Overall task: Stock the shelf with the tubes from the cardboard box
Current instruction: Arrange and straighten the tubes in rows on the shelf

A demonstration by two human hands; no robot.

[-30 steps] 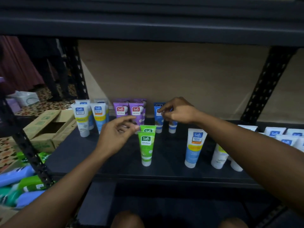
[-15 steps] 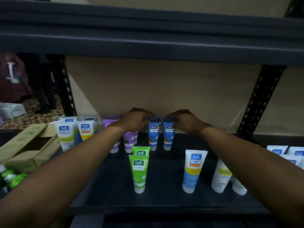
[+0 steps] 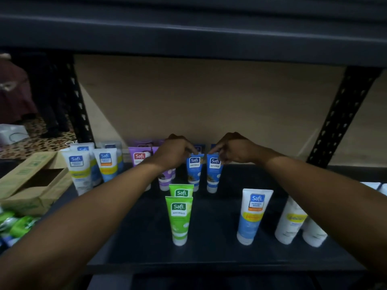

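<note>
Light is dim and flat, so the black shelf [image 3: 213,227] and the board [image 3: 188,28] overhead sink into near darkness while the beige wall [image 3: 199,101] and the bright labels of the tubes [image 3: 179,218] stand out, a slanting shadow crosses the wall at left, and wide-angle distortion bows the softly blurred edges.

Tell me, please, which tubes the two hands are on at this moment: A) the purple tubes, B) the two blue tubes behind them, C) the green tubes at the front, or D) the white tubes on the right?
B: the left hand pinches the top of the left blue tube and the right hand the top of the right blue tube; the green tubes stand free.
</note>
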